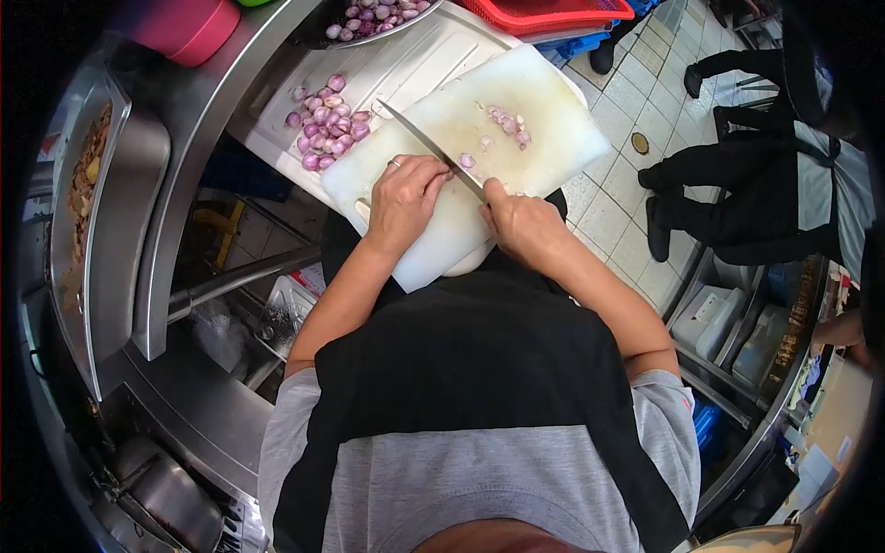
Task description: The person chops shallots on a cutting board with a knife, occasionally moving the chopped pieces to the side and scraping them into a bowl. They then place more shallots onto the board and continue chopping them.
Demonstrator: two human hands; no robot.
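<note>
My right hand [527, 223] is closed round the handle of a kitchen knife [420, 137], whose long blade points to the upper left across a white cutting board [562, 106]. Close against the blade, my left hand [403, 205] has its fingers curled, a ring on one of them. A small shallot [450, 174] shows partly at its fingertips. Just beyond the blade lies a cut shallot piece [467, 160], with sliced shallots [509, 123] farther up the board. Left of the board, a pile of whole shallots [324, 127] rests on a white plastic surface [398, 74].
A metal bowl of shallots [376, 20] and a red basket [544, 13] stand at the far side. Steel counter edging [189, 120] and a deep food pan [124, 212] are on the left. On the right, another person [737, 198] stands on the tiled floor.
</note>
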